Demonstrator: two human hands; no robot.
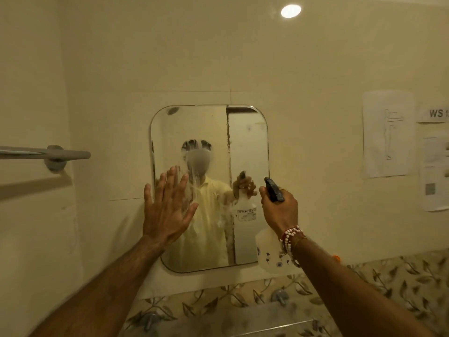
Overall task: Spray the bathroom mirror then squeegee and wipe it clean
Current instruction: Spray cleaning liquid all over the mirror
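A rounded rectangular mirror (247, 147) hangs on the cream tiled wall. White foamy spray runs down its left-centre part. My left hand (167, 207) is flat, fingers spread, against the mirror's lower left edge. My right hand (279, 210) grips a white spray bottle (267, 251) with a black trigger head (274, 190), held just in front of the mirror's lower right side, nozzle toward the glass. The mirror reflects a person in a yellow shirt holding the bottle. No squeegee or cloth is in view.
A metal towel bar (48, 153) juts from the left wall. Paper notices (388, 133) are stuck on the wall at right. Below the mirror runs a leaf-patterned tile band (388, 278) with a glass shelf (255, 322) on metal brackets.
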